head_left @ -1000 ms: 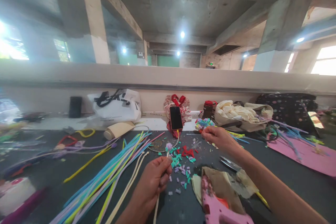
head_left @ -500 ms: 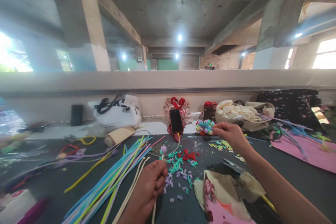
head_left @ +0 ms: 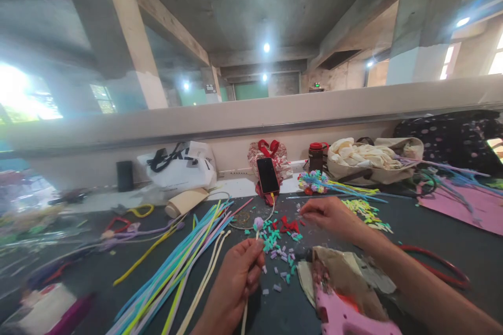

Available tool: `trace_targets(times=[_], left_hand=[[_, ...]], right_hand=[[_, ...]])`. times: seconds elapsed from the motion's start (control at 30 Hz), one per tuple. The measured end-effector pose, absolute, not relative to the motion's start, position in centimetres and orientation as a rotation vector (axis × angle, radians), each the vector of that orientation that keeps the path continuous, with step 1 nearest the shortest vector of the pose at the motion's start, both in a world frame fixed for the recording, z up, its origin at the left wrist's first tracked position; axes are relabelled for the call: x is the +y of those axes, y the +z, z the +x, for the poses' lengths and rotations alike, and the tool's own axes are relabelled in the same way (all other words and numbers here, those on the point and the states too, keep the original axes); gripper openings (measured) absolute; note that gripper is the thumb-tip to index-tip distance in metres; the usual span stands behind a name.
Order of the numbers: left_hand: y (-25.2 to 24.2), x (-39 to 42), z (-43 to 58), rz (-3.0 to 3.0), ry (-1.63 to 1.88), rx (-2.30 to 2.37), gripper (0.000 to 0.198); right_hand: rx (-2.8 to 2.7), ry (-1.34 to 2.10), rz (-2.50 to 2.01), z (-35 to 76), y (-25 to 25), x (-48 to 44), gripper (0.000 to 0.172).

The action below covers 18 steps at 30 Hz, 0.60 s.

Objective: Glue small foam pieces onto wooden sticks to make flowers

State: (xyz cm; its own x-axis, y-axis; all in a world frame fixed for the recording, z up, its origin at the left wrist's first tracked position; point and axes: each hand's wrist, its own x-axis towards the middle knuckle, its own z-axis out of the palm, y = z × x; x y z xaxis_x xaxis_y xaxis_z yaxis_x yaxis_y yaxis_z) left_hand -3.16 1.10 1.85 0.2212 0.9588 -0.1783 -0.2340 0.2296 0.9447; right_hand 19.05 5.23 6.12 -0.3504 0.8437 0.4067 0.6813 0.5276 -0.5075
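My left hand (head_left: 236,285) is closed around a cream pipe cleaner (head_left: 251,272) held upright, with a small lilac tuft (head_left: 258,223) at its top. My right hand (head_left: 328,214) reaches over the dark table (head_left: 432,251), fingers pinched low by a scatter of small teal, red and lilac cut pieces (head_left: 281,243); whether it holds one I cannot make out. A multicoloured pompom flower (head_left: 312,182) with long stems lies just beyond the right hand.
A fan of long coloured pipe cleaners (head_left: 176,264) lies at left. A pink glue gun (head_left: 346,314) rests on crumpled paper near the front. A phone (head_left: 268,175) leans on a red bag; bags, a jar (head_left: 315,156) and pink sheet (head_left: 467,204) line the back.
My right hand let go of the pompom flower near the back and came down to the cut pieces. The left hand kept its pipe cleaner. The camera tilted a little.
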Motion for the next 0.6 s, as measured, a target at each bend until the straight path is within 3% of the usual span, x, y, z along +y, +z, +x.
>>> trace_targets(times=[0.1,0.27,0.3,0.43,0.6], left_hand=[[1.7,0.9,-2.8,0.981,1.002,0.955,0.033],[1.8,0.3,-2.1,0.992,0.956,0.948,0.033],[1.8,0.2,-2.0,0.994,0.954,0.951,0.033],[1.9,0.1,-2.0,0.985,0.947,0.955,0.033],[1.7,0.6,-2.4,0.968,0.995,0.983,0.032]], right_hand=[[-2.223,0.39,-1.147,17.3,5.9,3.9,0.019],[-2.191,0.861,-1.02,14.7,4.1,2.5,0.053],[-2.161,0.961,-1.005,14.2,3.7,2.4,0.05],[-2.12,1.117,-1.018,13.8,2.8,2.7,0.011],[-1.986,0.819,-1.192,17.5,4.9,4.4,0.015]])
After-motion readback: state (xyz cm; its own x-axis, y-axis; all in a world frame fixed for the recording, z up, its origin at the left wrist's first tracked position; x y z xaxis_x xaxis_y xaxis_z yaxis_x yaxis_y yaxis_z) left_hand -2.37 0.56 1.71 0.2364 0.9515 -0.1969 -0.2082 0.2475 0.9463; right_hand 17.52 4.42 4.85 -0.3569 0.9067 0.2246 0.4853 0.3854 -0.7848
